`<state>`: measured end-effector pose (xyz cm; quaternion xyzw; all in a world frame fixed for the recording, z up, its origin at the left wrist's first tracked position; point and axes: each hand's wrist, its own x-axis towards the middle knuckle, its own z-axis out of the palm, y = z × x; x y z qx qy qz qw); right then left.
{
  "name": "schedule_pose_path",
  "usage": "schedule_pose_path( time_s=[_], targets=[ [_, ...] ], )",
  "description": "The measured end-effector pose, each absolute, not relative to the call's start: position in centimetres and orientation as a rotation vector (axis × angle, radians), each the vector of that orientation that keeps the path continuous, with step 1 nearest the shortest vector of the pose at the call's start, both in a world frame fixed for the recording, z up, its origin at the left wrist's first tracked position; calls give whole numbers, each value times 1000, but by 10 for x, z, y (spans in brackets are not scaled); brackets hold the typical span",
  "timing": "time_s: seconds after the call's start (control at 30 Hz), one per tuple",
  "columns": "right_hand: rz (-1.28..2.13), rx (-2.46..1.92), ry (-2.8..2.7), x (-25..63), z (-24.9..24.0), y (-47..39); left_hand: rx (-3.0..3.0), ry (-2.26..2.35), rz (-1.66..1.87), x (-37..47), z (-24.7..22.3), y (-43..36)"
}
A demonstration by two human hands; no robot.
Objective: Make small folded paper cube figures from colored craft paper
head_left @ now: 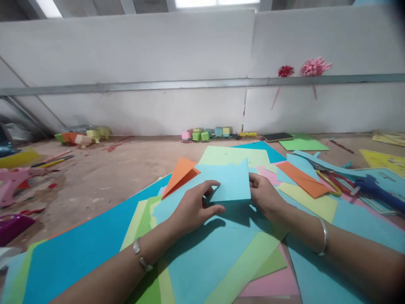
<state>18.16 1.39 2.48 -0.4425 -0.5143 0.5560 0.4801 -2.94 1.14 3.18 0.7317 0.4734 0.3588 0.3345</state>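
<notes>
A light blue sheet of paper (232,182) is raised over the pile, its front edge lifted and casting a shadow. My right hand (264,195) has its fingers closed at the right edge of this sheet. Over the left part of the sheet is my left hand (198,204), thumb and index finger apart; the index fingertip lies at the paper's upper face. Whether its curled fingers touch the sheet is hidden. Beneath both hands lies another light blue sheet (202,253). A folded orange paper (179,177) stands just beyond my left hand.
Coloured sheets, including a blue one (88,240), spread across the surface. At right are an orange strip (303,179), scissors (330,181) and a dark blue-handled tool (379,192). A pink glue gun (12,181) is at left. Small paper blocks (205,134) and a phone (278,137) sit by the wall.
</notes>
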Motion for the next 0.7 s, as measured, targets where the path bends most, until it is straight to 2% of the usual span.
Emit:
schedule_pose_path(
  time_s=[0.4,0.7],
  targets=[
    [1432,-943,-1137,186,31,14,1895,1327,1116,-33,29,15],
    [1295,-1004,-1220,181,40,8,1513,1254,679,-23,39,5]
  ],
)
